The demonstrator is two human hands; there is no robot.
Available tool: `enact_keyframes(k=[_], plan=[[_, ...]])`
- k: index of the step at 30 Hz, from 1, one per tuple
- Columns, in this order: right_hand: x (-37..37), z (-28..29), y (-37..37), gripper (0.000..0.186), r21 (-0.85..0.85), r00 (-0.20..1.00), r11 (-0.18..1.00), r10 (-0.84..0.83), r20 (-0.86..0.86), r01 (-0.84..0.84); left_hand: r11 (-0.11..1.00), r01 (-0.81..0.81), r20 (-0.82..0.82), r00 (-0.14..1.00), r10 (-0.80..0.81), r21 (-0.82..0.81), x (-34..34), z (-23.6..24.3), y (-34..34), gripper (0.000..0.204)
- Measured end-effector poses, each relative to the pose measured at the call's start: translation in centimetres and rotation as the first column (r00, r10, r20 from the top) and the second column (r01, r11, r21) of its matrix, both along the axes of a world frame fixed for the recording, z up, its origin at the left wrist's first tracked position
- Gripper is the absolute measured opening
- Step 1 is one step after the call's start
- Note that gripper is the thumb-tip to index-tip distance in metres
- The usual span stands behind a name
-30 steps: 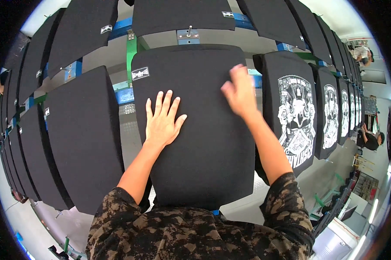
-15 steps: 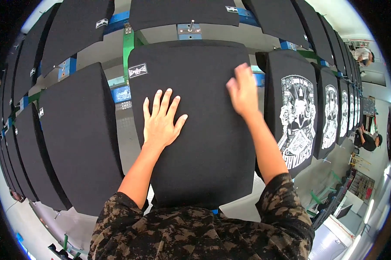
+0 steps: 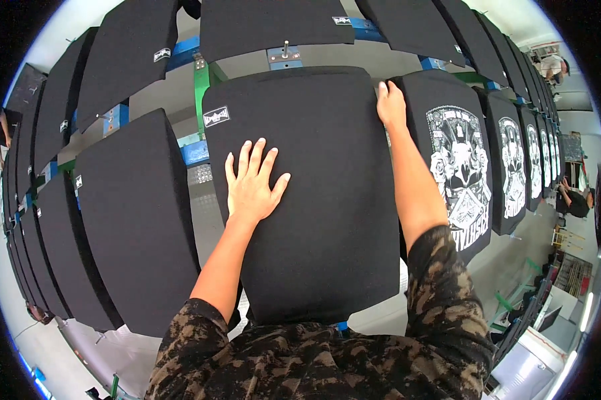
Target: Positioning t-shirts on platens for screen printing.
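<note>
A plain black garment (image 3: 314, 220) lies stretched over a board right before me, with a small white label (image 3: 216, 116) near its far left corner. My left hand (image 3: 252, 187) rests flat on its left half, fingers spread. At its far right edge is my right hand (image 3: 392, 105), with fingers drawn together and bent over the cloth's side; the fingertips are partly hidden. Close beside that hand stands another black garment (image 3: 457, 160) bearing a large white print.
Plain black garments on boards (image 3: 134, 220) line the left, and a further row (image 3: 274, 23) runs across the far side. Blue brackets (image 3: 284, 57) and a green bar (image 3: 201, 87) show between them. A person (image 3: 576, 200) is at the far right.
My right hand has moved outward and away from me, from above the cloth to its far right edge. The left hand stays flat on the garment. The view has shifted slightly.
</note>
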State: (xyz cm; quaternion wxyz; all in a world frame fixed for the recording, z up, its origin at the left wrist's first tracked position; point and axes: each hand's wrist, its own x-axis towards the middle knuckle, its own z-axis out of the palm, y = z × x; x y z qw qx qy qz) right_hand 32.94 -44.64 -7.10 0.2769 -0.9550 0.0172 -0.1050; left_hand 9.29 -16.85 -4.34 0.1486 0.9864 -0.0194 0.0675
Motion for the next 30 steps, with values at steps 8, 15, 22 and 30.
enact_keyframes(k=[8,15,22,30], plan=[[-18.6,2.2,3.4,0.054,-0.374,0.88,0.801,0.459,-0.121,-0.468,0.993,0.104,0.011,0.994,-0.104,0.062,-1.1,0.2,1.5,0.046],[-6.7,0.9,7.1,0.069,-0.466,0.92,0.808,0.39,-0.035,-0.36,0.978,-0.031,0.087,0.996,0.014,0.205,10.9,-1.2,5.2,0.066],[0.3,0.5,7.4,0.076,-0.465,0.936,0.834,0.351,0.035,-0.296,0.965,-0.184,-0.1,0.974,0.205,0.189,16.3,-0.3,5.4,0.08],[-9.8,-0.8,4.3,0.073,-0.453,0.969,0.861,0.243,-0.034,-0.232,0.942,-0.119,0.214,0.975,0.052,0.314,11.4,-4.2,6.7,0.057]])
